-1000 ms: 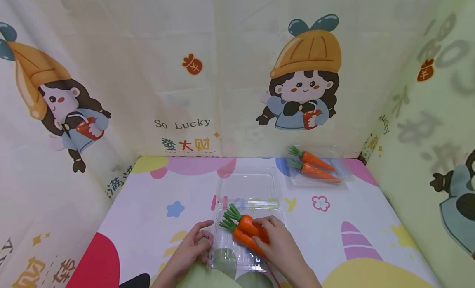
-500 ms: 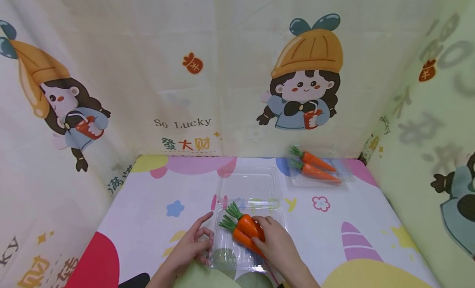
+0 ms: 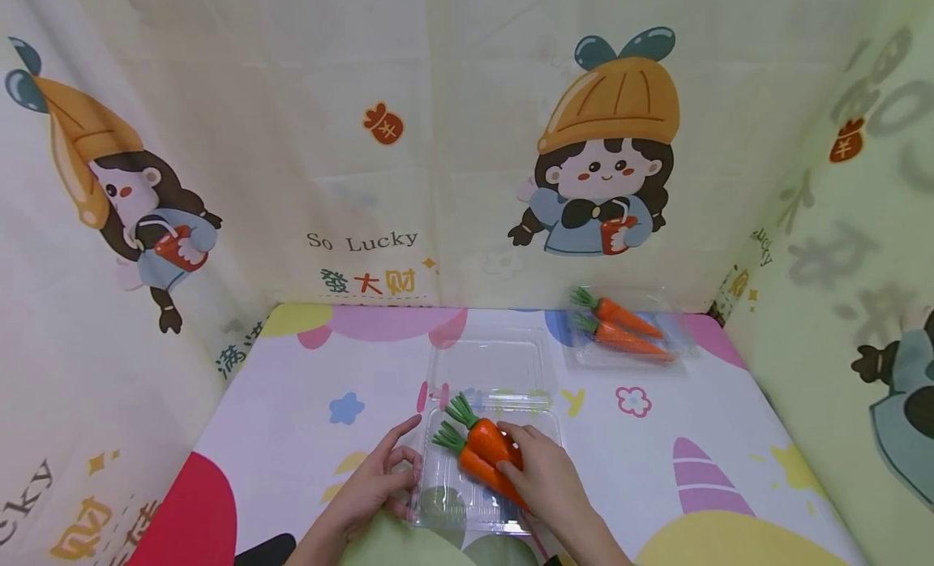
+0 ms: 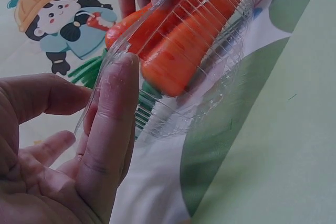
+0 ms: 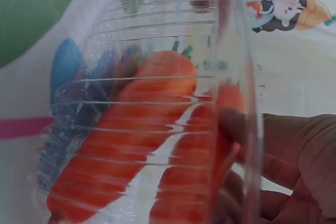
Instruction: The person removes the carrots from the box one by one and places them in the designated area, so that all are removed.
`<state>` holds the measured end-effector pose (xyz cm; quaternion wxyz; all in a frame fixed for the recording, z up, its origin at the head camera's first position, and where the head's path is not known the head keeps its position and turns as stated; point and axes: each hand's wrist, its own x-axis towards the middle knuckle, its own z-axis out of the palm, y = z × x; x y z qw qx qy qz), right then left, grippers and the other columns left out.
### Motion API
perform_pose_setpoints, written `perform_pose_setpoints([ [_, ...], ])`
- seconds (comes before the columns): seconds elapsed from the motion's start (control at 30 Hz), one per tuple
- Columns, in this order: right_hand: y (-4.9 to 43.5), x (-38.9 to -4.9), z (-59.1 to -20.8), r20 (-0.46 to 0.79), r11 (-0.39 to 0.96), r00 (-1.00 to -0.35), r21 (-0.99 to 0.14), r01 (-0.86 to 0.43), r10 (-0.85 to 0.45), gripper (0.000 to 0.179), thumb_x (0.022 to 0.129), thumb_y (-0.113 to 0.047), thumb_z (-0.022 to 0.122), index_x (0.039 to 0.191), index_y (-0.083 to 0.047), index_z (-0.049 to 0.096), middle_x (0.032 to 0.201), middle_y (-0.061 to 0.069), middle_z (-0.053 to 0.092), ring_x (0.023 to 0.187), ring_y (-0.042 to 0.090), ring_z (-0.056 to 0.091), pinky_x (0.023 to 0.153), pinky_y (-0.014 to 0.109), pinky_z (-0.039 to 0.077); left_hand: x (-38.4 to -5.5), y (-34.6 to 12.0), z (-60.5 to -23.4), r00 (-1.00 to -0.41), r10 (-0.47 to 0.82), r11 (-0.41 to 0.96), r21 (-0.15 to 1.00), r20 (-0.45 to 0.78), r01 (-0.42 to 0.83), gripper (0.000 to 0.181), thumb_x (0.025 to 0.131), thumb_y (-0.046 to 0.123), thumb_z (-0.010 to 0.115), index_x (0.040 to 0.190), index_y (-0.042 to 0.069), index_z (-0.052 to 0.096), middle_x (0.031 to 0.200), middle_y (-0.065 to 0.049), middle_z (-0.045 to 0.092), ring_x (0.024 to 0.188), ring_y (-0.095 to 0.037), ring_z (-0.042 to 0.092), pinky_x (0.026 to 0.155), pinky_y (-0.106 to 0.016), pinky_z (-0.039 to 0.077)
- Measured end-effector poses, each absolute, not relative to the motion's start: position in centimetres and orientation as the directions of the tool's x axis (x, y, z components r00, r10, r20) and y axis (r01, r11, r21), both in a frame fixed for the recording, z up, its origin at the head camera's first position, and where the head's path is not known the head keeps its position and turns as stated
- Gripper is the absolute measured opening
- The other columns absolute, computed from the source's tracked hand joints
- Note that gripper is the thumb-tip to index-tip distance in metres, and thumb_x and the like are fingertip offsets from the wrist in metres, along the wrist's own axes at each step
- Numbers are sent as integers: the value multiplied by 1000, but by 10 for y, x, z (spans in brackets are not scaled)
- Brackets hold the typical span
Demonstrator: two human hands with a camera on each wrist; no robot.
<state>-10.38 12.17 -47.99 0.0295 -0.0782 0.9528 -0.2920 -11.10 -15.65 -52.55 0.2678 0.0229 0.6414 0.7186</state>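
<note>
My left grip (image 3: 368, 478), its forefinger now straighter than a second ago, pinches the left rim of the clear box (image 3: 441, 505), while my right grip (image 3: 549, 475) pinches the upper carrot (image 3: 490, 442) beside the lower carrot (image 3: 479, 469) inside the box, so I judge the box steadied, that carrot unreleased.

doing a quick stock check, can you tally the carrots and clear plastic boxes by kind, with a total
Carrots: 4
Clear plastic boxes: 2
Total: 6
</note>
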Motion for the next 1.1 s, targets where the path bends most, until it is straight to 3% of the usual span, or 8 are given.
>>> perform_pose_setpoints([
  [0.23,126,-104,-478,31,752,-989,-646,-131,-145,53,84,-19,86,133,-14,68,109,0,72,91,14,65,82,36,62,-111,-156,-523,-852,411,-31,930,-323,-368,86,93,1,64,164,25,21,108,-11,57,73,-19,59,59,-34,61],
  [0.47,135,-109,-476,16,596,-998,-801,-54,-68,52,86,-23,84,135,-14,68,107,0,73,88,12,68,77,25,60,-110,-156,-522,-853,415,-37,931,-316,-363,86,94,-1,64,164,25,22,106,-11,57,74,-19,60,59,-35,62],
  [0.57,139,-111,-474,-34,513,-999,-858,10,-37,53,87,-25,84,135,-13,67,109,4,73,85,13,69,76,28,61,-110,-156,-522,-854,414,-38,932,-314,-361,86,93,-2,63,164,25,22,106,-11,56,73,-18,59,58,-36,61],
  [0.8,150,-116,-474,-213,180,-974,-964,197,-73,66,91,-25,79,148,-10,52,112,16,71,84,24,73,74,42,64,-110,-156,-523,-854,418,-47,931,-311,-362,86,93,-2,63,164,24,21,104,-8,56,71,-18,60,58,-35,61],
  [1.1,158,-116,-477,-257,92,-957,-965,246,-133,69,95,-26,75,153,-6,43,110,15,71,87,25,75,77,42,64,-110,-157,-524,-852,428,-60,931,-302,-360,88,93,-4,63,164,24,21,103,-7,55,70,-17,60,58,-37,62],
])
